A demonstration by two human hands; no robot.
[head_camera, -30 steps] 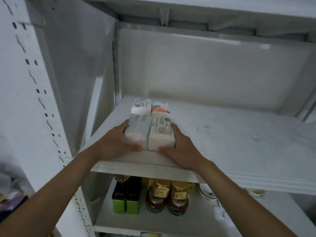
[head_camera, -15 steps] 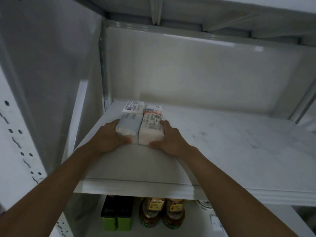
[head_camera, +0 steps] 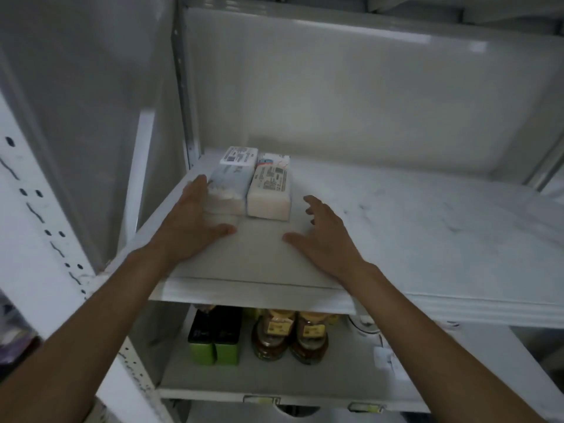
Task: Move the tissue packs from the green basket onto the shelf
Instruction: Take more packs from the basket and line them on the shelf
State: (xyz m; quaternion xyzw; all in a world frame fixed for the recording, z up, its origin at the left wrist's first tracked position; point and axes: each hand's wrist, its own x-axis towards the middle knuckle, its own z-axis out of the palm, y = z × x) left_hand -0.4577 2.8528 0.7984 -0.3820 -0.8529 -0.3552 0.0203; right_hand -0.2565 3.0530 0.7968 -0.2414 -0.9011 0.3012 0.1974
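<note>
Several white tissue packs lie in a tight block at the back left of the white shelf [head_camera: 396, 227]: a front left pack [head_camera: 229, 190], a front right pack [head_camera: 268, 193], and two more behind them [head_camera: 239, 155]. My left hand [head_camera: 195, 218] rests flat on the shelf with its fingertips against the left pack's side, holding nothing. My right hand [head_camera: 323, 236] hovers open just right of the packs, not touching them. The green basket is out of view.
The shelf's left wall [head_camera: 180, 87] stands close beside the packs. On the lower shelf stand two green boxes [head_camera: 213, 340] and two brown jars [head_camera: 290, 337]. A perforated white upright [head_camera: 36, 209] runs down the left.
Both hands pushed the two front packs back against the rear ones, then let go. The right hand has drawn away to the right; the left has slid back along the pack.
</note>
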